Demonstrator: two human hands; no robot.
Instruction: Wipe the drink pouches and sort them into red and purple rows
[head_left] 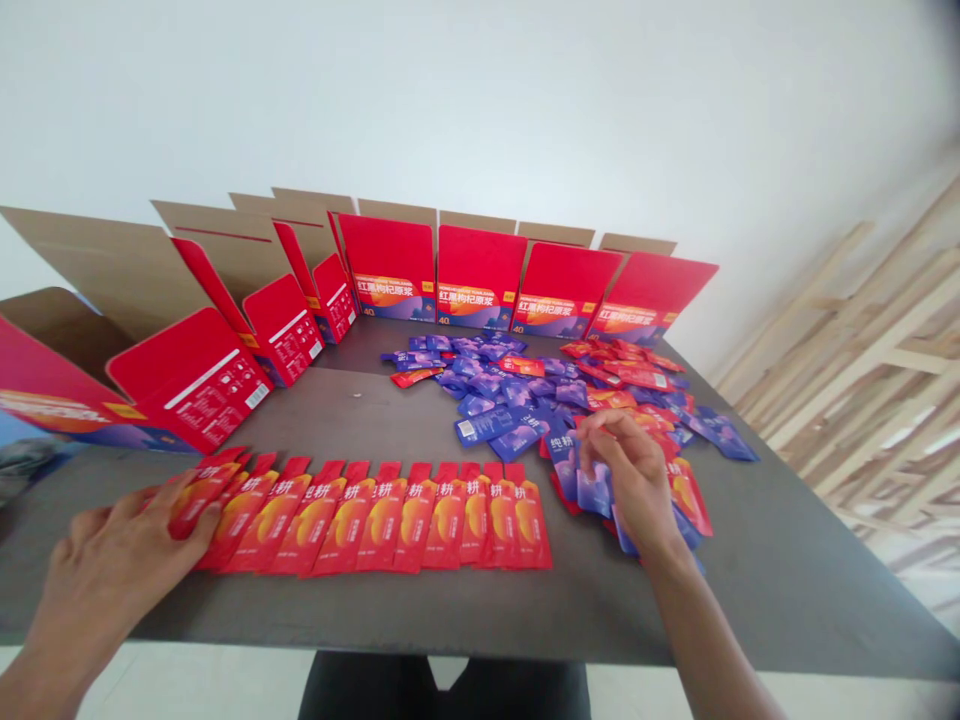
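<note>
A row of overlapping red sachets (pixel 386 520) with orange fruit prints lies along the front of the table. At its left end, my left hand (pixel 124 545) has its thumb and fingers closed about the leftmost red sachets. My right hand (pixel 630 475) is over the near side of a mixed pile, its thumb and forefinger pinched together. Whether anything is between those fingertips I cannot make out. Right below them lie blue sachets (pixel 594 488), partly covered by the hand. More blue sachets (pixel 487 385) and red sachets (pixel 634 368) spread behind, heaped loosely.
Upright open cartons in red and blue, such as this carton (pixel 476 275), line the back of the grey table (pixel 450 620). More cartons (pixel 191 385) run down the left side with flaps raised. Wooden racks (pixel 862 380) stand beyond the right edge. Dark cloth (pixel 30 465) lies at far left.
</note>
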